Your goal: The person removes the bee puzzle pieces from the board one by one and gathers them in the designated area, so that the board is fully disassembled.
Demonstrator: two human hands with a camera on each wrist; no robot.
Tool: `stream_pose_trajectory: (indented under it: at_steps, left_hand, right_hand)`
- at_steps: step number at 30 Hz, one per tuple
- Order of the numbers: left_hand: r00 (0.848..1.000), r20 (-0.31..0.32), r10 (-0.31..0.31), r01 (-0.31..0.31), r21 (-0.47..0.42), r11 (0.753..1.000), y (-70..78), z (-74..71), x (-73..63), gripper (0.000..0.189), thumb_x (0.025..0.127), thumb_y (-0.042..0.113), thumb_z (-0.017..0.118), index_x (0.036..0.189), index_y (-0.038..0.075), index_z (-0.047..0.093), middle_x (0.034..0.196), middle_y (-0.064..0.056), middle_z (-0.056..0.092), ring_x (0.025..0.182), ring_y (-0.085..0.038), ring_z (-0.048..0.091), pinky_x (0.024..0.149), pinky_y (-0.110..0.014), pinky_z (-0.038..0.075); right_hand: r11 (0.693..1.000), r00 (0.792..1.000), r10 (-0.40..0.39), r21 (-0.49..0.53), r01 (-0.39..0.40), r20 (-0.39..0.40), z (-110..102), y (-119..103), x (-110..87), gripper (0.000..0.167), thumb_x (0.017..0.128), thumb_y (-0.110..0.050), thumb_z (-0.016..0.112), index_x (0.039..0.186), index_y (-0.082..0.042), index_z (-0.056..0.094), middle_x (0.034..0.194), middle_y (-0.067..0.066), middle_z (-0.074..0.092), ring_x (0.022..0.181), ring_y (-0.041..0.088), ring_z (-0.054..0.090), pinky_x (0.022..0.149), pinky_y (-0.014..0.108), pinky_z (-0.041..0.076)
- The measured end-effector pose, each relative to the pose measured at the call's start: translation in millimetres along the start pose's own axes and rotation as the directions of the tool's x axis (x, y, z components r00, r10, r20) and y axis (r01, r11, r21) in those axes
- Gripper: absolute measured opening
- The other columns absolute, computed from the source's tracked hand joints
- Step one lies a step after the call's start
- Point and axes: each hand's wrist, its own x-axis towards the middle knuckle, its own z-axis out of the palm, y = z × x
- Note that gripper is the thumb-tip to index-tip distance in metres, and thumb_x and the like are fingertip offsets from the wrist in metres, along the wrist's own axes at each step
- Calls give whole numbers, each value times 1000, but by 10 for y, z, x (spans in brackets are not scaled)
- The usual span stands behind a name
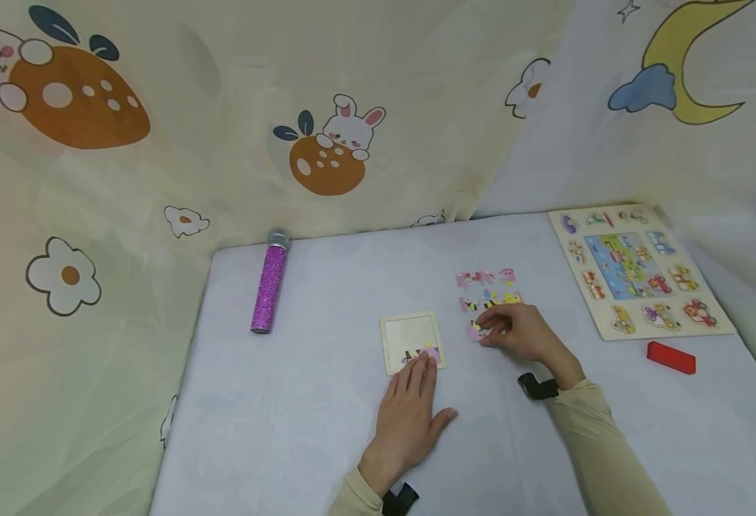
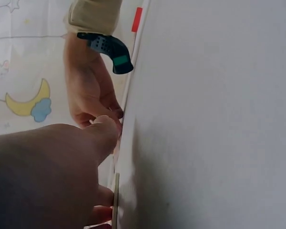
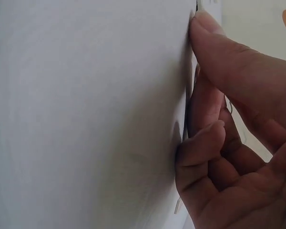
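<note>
A small square puzzle tray (image 1: 410, 331) with a pale wooden rim lies mid-table, with a few joined pink, yellow and black pieces (image 1: 428, 353) along its near side. My left hand (image 1: 406, 416) rests flat, its straight fingertips on the tray's near edge and pieces. To the right, loose puzzle pieces (image 1: 489, 301) lie in rows. My right hand (image 1: 521, 333) pinches a pink and yellow puzzle piece (image 1: 474, 332) at the nearest row between thumb and forefinger. In the right wrist view the thumb (image 3: 229, 52) and curled fingers sit low at the tabletop; the piece is mostly hidden there.
A purple glitter microphone (image 1: 269, 287) stands out on the table's left part. At the right back lies a large picture puzzle board (image 1: 664, 315), with a red block (image 1: 671, 357) just in front of it. Patterned cloth (image 1: 223, 129) hangs behind the white table (image 1: 274, 430).
</note>
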Motion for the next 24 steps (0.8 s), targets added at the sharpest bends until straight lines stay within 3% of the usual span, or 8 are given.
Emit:
stream_pose_trajectory:
  at_steps: [6,13,20,24]
  left_hand:
    - [998,-36,-50,46,-97,994,-22,5,11,77,102,58,62,162,11,44,170,-19,29,156,-36,31,124,-47,38]
    - [991,-10,-135,131,-181,975,-30,21,-29,75,100,55,67,163,23,45,171,-37,6,160,-54,12,122,-57,40]
    - [985,33,-172,175,-189,966,-23,46,-58,76,100,58,63,166,32,36,171,-39,-4,161,-54,2,126,-58,34]
    - [981,10,-192,191,-168,967,-15,53,-71,75,99,61,63,165,36,38,171,-40,-2,161,-54,3,125,-57,35]
  right_hand:
    - [1000,1000,11,-11,-11,7,9,2,5,28,79,-10,93,103,-8,79,84,-1,74,74,11,64,66,23,52]
    - [999,999,33,-13,-33,16,-2,-27,2,31,80,-14,94,106,-7,79,88,1,73,77,14,63,67,23,52]
    - [999,998,-50,12,51,-48,63,-151,26,28,83,-16,93,105,-5,80,83,0,73,73,11,62,66,22,52]
    - [996,997,-72,54,72,-16,164,-316,100,27,83,-15,92,105,-4,79,81,-1,71,72,10,61,65,22,51]
